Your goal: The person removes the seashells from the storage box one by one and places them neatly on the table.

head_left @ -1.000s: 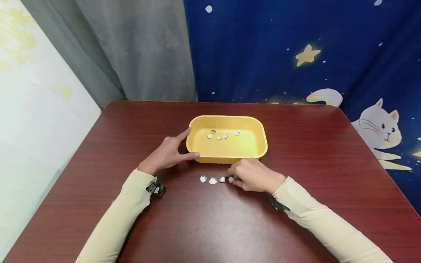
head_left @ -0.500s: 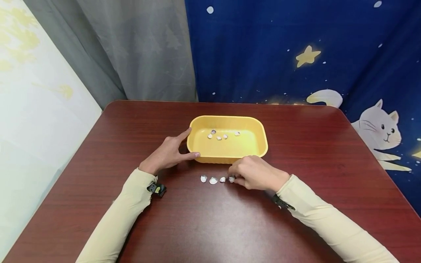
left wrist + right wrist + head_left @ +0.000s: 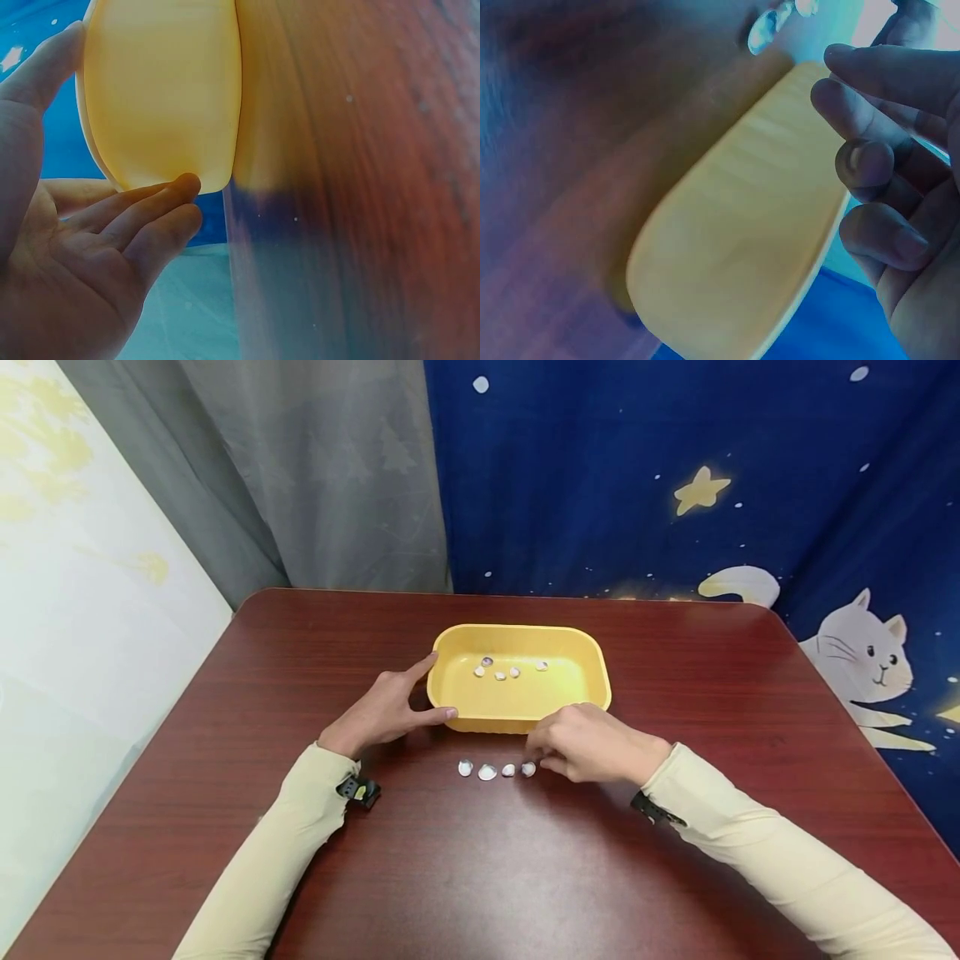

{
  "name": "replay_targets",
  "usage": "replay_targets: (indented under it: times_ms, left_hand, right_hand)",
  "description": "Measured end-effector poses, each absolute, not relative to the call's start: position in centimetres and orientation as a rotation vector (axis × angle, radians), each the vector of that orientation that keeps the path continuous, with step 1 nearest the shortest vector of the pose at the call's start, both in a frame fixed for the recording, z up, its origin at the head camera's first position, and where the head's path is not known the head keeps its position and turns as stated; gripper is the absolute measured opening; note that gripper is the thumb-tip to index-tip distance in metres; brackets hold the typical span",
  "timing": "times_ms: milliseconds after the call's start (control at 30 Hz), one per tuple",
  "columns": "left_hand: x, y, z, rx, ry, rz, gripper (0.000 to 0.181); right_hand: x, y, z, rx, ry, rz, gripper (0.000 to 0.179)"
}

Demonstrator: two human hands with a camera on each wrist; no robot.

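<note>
A yellow plastic tray (image 3: 517,726) sits on the table, with several small whitish shells (image 3: 500,676) lying inside it. My left hand (image 3: 378,714) holds the tray's left end, thumb on the front rim and fingers against the end wall; in the left wrist view the fingertips (image 3: 187,184) lie along that wall. In front of the tray, several pale shells (image 3: 487,772) form a short row. My right hand (image 3: 592,743) hovers just right of the row's last shell (image 3: 528,769), overlapping the tray's front edge. Its fingers (image 3: 855,112) hang loosely curled with nothing between them.
The dark red wooden table (image 3: 480,877) extends around the tray. A blue curtain (image 3: 570,468) and a grey curtain (image 3: 337,477) hang behind its far edge. A white patterned cloth (image 3: 90,610) is at the left.
My right hand has let go of the rightmost shell and moved slightly up and right, toward the tray. The shells and the left hand keep their places.
</note>
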State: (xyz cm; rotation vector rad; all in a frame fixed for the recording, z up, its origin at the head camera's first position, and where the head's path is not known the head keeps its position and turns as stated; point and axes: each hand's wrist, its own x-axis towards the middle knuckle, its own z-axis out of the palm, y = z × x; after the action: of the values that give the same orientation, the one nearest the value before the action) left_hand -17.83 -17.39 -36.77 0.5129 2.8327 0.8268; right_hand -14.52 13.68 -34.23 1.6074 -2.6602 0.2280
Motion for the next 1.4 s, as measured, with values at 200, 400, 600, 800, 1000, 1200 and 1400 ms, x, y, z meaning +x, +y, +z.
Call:
replay_targets:
  times_ms: [200,400,600,800,1000,1200,1400]
  left_hand:
    - [-17.9,-17.3,-36.6,0.512,2.833,0.818,0.107]
    - [-17.7,-17.4,-36.5,0.495,2.84,0.806,0.107]
    - [-17.6,-17.3,-36.3,0.492,2.839,0.801,0.107]
    - [-17.5,-17.3,-36.5,0.491,2.836,0.805,0.107]
    - [-17.6,-17.3,-36.6,0.512,2.848,0.793,0.107]
    - [-17.5,-17.4,-36.6,0.523,2.858,0.77,0.106]
    - [-17.6,-17.3,-36.4,0.505,2.848,0.781,0.107]
  right_hand:
    - [-15.2,14.4,-32.8,1.598,-2.632,0.19,0.009]
    - [-16.4,14.8,-31.0,1.554,-2.655,0.207,0.007]
    - [-18.2,14.5,-28.9,1.48,-2.695,0.177,0.007]
    - [-20.1,13.4,-27.5,1.487,-2.696,0.153,0.006]
    - [-21.9,12.2,-27.3,1.489,-2.709,0.138,0.006]
    - [-23.8,11.2,-27.7,1.448,-2.761,0.15,0.009]
    - [-25.5,10.1,-28.4,1.41,-2.812,0.156,0.01]
